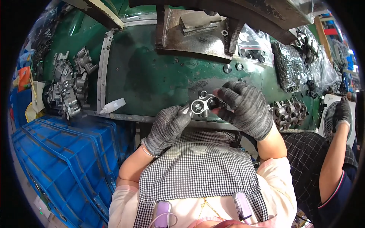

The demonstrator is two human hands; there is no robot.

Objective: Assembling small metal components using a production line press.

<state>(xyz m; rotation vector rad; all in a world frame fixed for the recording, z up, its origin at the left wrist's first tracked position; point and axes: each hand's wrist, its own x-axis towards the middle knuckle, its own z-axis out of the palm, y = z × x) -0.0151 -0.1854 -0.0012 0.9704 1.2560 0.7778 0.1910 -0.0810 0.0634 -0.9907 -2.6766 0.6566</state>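
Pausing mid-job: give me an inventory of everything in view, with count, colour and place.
Held metal part: one, silver with black discs, between the hands
Loose castings: several, grey, bench's left
Stacked castings: several, grey, bench's right
Small round pieces: at least two, dark and silver, beyond right hand
Bottle: one, white, front-left edge
Plastic bags: several, clear, far right
Metal fixture: one, brown-grey, far side
Bench: one, green, centre
Crates: uncertain count, blue, lower left
Fan: one, white, right
Co-worker's hand: one, grey-gloved, right
Apron: one, black-and-white check, wearer's front
Left hand, right hand: two, grey-gloved, centre
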